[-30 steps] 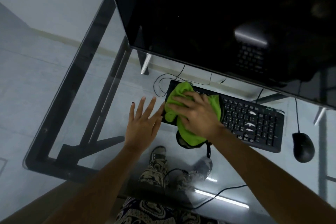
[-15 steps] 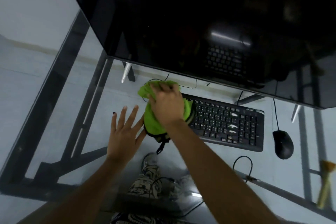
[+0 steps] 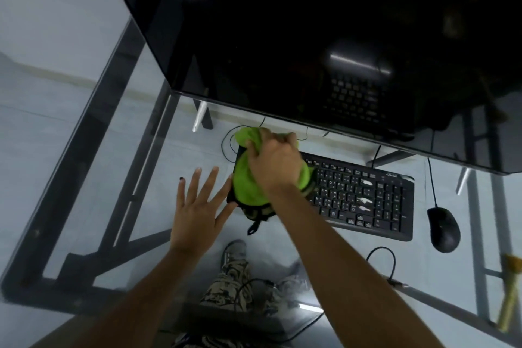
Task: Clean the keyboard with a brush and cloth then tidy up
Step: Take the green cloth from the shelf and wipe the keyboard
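A black keyboard (image 3: 364, 195) lies on the glass desk (image 3: 84, 178) in front of a dark monitor. My right hand (image 3: 275, 162) presses a bright green cloth (image 3: 247, 186) onto the keyboard's left end, fingers curled over it. My left hand (image 3: 197, 206) lies flat on the glass just left of the keyboard, fingers spread, thumb touching the keyboard's left edge. A yellow-handled brush (image 3: 509, 294) lies at the desk's right edge, blurred.
A black mouse (image 3: 443, 229) sits right of the keyboard with its cable running back. The large monitor (image 3: 310, 37) overhangs the back of the desk. Cables loop behind and in front of the keyboard. My legs and shoes show through the glass.
My right hand has slid the cloth from the keyboard's left-middle to its far left end and top corner. My left hand stays flat beside the keyboard.
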Motion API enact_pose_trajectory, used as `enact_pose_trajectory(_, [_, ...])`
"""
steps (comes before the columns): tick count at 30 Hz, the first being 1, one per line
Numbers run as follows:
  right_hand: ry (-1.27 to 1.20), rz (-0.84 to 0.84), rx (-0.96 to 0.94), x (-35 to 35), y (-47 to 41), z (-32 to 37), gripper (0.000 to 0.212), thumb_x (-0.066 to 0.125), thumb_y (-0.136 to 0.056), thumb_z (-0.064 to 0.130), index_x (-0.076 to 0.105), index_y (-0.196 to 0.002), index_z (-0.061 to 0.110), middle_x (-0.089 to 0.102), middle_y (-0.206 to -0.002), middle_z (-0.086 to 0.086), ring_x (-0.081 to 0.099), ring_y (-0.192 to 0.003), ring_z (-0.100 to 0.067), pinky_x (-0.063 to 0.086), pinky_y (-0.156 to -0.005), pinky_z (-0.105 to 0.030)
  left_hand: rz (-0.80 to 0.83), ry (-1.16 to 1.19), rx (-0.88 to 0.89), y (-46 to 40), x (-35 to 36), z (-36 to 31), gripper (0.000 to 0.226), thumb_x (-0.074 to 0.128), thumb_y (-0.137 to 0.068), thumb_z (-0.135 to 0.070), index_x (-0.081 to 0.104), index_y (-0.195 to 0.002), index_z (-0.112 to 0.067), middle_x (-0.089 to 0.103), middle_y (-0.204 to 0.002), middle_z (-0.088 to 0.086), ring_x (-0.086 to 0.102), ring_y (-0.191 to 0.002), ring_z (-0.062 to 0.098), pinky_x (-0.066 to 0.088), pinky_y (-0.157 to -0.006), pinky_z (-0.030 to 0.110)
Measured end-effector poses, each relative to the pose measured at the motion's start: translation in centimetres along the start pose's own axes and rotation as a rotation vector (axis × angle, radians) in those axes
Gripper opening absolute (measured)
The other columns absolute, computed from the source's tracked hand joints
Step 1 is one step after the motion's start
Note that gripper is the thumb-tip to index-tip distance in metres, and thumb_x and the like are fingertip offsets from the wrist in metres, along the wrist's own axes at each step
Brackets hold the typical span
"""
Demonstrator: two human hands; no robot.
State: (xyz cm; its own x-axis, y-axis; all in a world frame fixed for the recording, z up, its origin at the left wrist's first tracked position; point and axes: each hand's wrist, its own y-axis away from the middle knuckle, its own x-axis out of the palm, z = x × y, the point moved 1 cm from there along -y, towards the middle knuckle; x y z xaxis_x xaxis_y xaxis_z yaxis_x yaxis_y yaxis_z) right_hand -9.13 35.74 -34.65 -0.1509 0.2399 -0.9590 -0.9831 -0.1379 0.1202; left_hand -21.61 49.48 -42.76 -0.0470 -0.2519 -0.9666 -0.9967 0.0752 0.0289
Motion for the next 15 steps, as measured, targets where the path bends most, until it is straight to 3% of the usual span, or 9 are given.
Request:
enact_pose_trajectory(3, [-0.027, 0.018, -0.08, -0.5, 0.1, -0.7, 0.046, 0.048, -0.096, 0.049, 0.05, -0.132, 0.02, 0.067, -0.095, -0.014, 0.052, -0.115, -0.033, 0.054, -0.08, -0.043, -0.023, 0.0, 0.007, -0.1, 0.1, 0.0, 0.054, 0.029, -0.099, -0.053, 0.039, -0.145, -0.026, 0.036, -0.153, 0.009, 0.024, -0.143, 0.037, 0.021, -0.113, 0.06])
enact_pose_trajectory(6, [-0.029, 0.004, 0.013, -1.7, 1.0, -8.9, 0.051, 0.052, -0.092, 0.053, 0.049, -0.135, 0.026, 0.061, -0.107, -0.023, 0.062, -0.101, -0.037, 0.054, -0.079, -0.046, -0.004, -0.01, 0.0, 0.0, 0.1, 0.0, 0.056, 0.028, -0.099, -0.055, 0.029, -0.149, -0.029, 0.03, -0.155, 0.008, 0.02, -0.145, 0.035, 0.018, -0.115, 0.058])
enact_pose_trajectory(9, [0.028, -0.126, 0.121, -3.2, 2.3, -15.5, 0.056, 0.05, -0.089, 0.056, 0.06, -0.124, 0.013, 0.065, -0.082, -0.028, 0.06, -0.093, -0.046, 0.054, -0.066, -0.049, 0.02, -0.017, -0.008, 0.0, 0.0, -0.1, 0.057, 0.024, -0.099, -0.056, 0.025, -0.15, -0.031, 0.029, -0.156, 0.008, 0.019, -0.145, 0.034, 0.018, -0.115, 0.058])
enact_pose_trajectory(12, [0.015, -0.185, 0.196, -2.7, 2.3, -14.7, 0.048, 0.056, -0.089, 0.046, 0.063, -0.121, 0.009, 0.065, -0.08, -0.029, 0.056, -0.099, -0.049, 0.054, -0.065, -0.052, 0.01, -0.01, -0.016, -0.2, -0.2, 0.0, 0.056, 0.023, -0.099, -0.057, 0.027, -0.149, -0.032, 0.031, -0.155, 0.006, 0.021, -0.145, 0.033, 0.019, -0.115, 0.057])
enact_pose_trajectory(15, [-0.035, -0.146, -0.052, -0.4, 2.5, -8.8, 0.045, 0.059, -0.084, 0.032, 0.061, -0.128, 0.022, 0.073, -0.1, -0.013, 0.057, -0.102, -0.039, 0.051, -0.08, -0.045, -0.03, 0.024, -0.017, -0.1, -0.1, 0.2, 0.058, 0.028, -0.098, -0.059, 0.033, -0.148, -0.03, 0.034, -0.154, 0.004, 0.021, -0.145, 0.03, 0.02, -0.115, 0.056])
